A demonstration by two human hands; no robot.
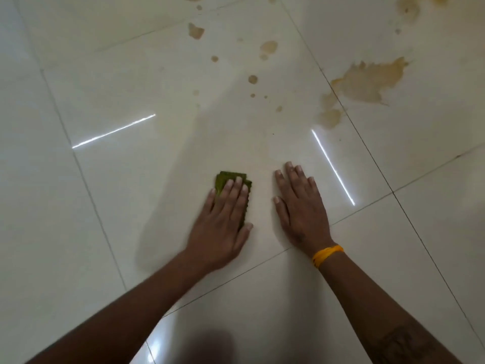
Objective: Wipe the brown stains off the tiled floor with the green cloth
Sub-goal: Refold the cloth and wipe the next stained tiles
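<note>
On the near part of the glossy pale tiled floor (110, 206), the left hand (223, 227) presses the small folded green cloth (231, 182) flat under straight fingers, not clenched round it. The right hand (301, 206) lies just beside it, released, palm flat on the tile, holding nothing. The brown stains (367, 82) sit well apart, far and to the right. My worry: the cloth could slip from under those flat fingers, or smear the big splash wider.
</note>
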